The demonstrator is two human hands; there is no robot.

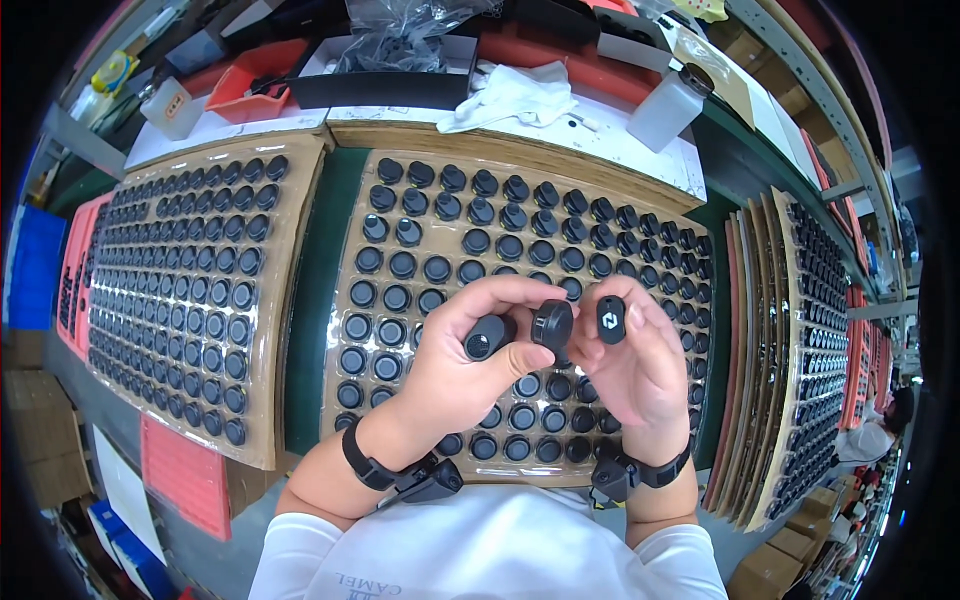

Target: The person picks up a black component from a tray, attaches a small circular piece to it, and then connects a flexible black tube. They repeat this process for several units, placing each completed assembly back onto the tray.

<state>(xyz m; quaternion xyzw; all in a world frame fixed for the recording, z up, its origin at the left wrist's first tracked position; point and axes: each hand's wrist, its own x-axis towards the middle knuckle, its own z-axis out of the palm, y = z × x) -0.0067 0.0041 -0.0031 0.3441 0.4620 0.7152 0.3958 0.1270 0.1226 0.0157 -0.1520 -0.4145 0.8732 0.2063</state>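
My left hand (pixel 450 352) is closed around two black parts above the middle tray. One is a rounded cylinder (pixel 489 338) with a mesh-like end, lying against the palm. The other, a round black cap-like piece (pixel 553 324), is pinched between thumb and index finger. Close beside it, my right hand (pixel 645 372) grips a small black oval piece (pixel 610 319) with a white mark on its face. Beneath both hands lies a brown tray (pixel 436 237) under clear plastic, filled with rows of similar black round parts. A few of its places hold no part.
Another filled tray (pixel 272 320) lies to the left, and a stack of trays (pixel 745 370) stands tilted at the right. Along the back shelf are a red bin (pixel 250 90), a white cloth (pixel 512 95), a translucent bottle (pixel 668 108) and a black box (pixel 390 92) with plastic bags.
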